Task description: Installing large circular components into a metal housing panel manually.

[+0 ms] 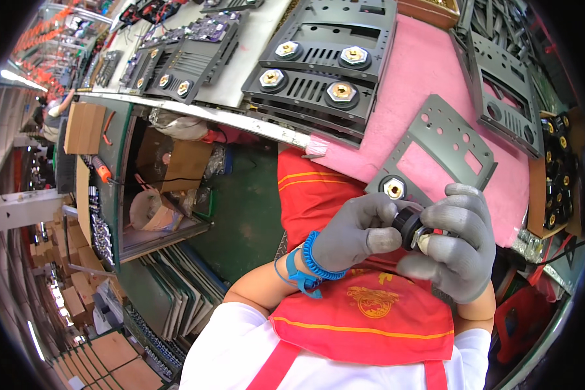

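Both my hands wear grey gloves and meet in front of my red apron. Between thumb and fingers, my left hand (361,234) pinches a round black connector (407,225). My right hand (460,244) closes on its other side, around a small metal part that its fingers partly hide. Just beyond lies a grey metal panel (445,133) with round holes and a square cutout. One connector with a silver hex nut and brass centre (393,188) is fitted in the panel's near left corner, close to my left fingers.
A pink mat (416,58) covers the bench. Stacked grey panels with nut-fitted connectors (312,81) lie at its left, another slotted panel (504,91) at right. A cardboard box (537,195) there holds several black connectors. Left of me stands an open green cabinet (127,169).
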Demonstrator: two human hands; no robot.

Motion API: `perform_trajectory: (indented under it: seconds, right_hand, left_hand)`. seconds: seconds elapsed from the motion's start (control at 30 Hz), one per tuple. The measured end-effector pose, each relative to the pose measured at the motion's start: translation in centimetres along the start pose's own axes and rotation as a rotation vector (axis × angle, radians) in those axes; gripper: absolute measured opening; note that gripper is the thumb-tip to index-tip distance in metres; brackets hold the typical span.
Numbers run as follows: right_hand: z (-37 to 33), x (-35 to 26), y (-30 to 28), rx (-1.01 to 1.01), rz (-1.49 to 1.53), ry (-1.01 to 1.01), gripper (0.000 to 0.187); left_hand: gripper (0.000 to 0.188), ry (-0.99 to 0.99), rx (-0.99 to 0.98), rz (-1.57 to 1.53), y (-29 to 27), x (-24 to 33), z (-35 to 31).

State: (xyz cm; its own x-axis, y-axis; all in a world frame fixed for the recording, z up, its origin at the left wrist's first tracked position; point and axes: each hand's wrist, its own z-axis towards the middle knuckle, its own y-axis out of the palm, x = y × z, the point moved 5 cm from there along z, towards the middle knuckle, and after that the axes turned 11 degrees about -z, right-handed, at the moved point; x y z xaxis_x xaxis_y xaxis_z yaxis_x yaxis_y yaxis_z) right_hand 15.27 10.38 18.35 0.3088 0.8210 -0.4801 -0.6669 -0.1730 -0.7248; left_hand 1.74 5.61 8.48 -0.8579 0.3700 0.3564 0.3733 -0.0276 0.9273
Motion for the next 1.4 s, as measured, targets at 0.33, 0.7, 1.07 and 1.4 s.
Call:
perform_trajectory:
  seconds: [0.33, 0.7, 1.07, 1.4]
  right_hand:
    - [0.0, 0.1, -0.2, -0.035, -0.07, -0.031, 0.037]
    - [-1.6, -0.8, 0.7, 0.112, -0.061, -0.056, 0.034]
    - [-5.8, 6.4, 1.0, 0.188, -0.232, 0.382, 0.025]
    - [-6.3, 6.9, 1.7, 0.157, -0.09, 0.429, 0.03]
  left_hand:
    - [0.029, -0.027, -0.068, -0.053, 0.1, 0.4, -0.4]
    - [0.035, -0.097, 0.055, -0.16, -0.6, -0.9, -2.2]
    - [0.042, -0.357, 0.031, -0.131, -7.1, -6.5, 1.1]
    - [0.045, -0.513, -0.075, -0.396, -6.8, -9.1, 1.7]
